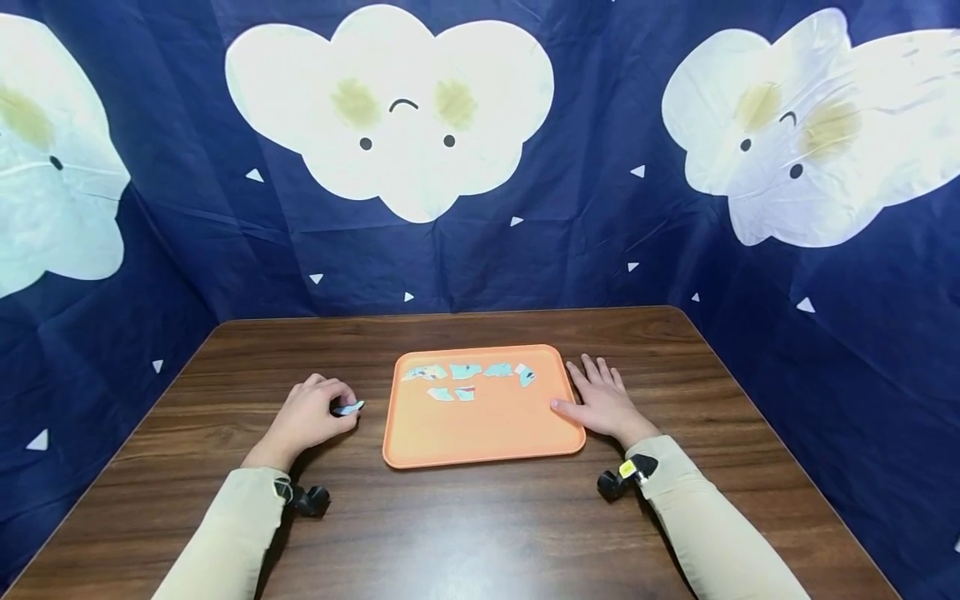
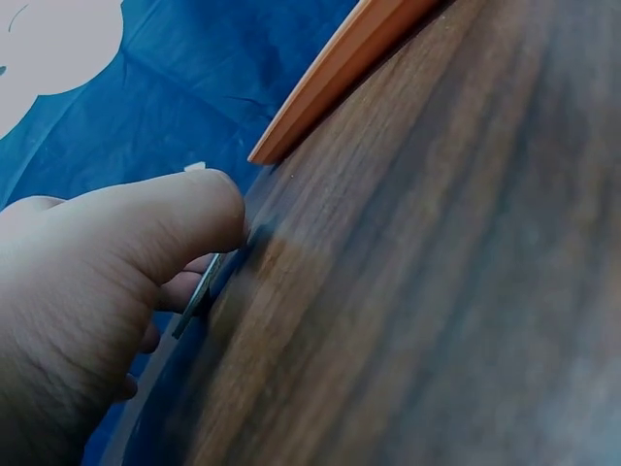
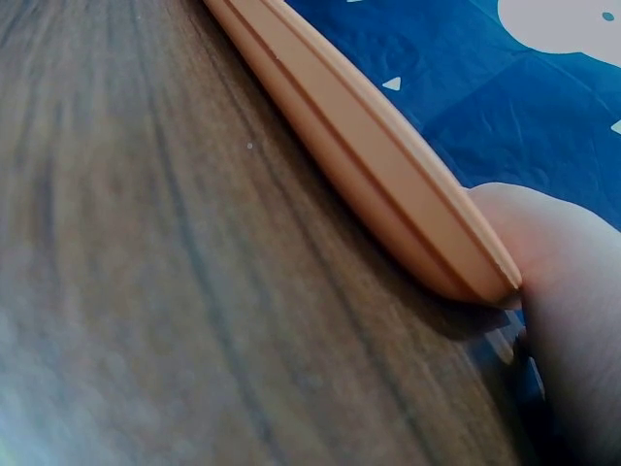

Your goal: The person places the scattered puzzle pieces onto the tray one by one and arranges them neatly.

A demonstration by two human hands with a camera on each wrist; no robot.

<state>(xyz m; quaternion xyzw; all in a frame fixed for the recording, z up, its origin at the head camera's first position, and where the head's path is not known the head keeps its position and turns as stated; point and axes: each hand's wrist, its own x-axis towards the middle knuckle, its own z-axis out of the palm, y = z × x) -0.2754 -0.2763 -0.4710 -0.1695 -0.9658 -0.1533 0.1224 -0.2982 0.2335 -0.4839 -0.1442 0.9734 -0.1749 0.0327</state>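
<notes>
On the left side of the table my left hand (image 1: 315,412) pinches a thin, flat light-blue piece (image 1: 348,408) between thumb and fingers. Edge-on in the left wrist view, the piece (image 2: 199,296) is partly hidden by the thumb. An orange tray (image 1: 483,433) lies to the right of that hand. Several irregular flat pieces, light blue with printed marks, lie on it in two rows, among them a larger patterned piece (image 1: 424,373) at the upper left. My right hand (image 1: 606,406) rests at the tray's right edge, fingers spread and straight, thumb over the rim.
The brown wood-grain table (image 1: 480,525) carries the tray near its middle. A dark blue curtain (image 1: 450,267) with white clouds and small triangles hangs behind and at both sides. Small black wrist cameras sit at both sleeve cuffs.
</notes>
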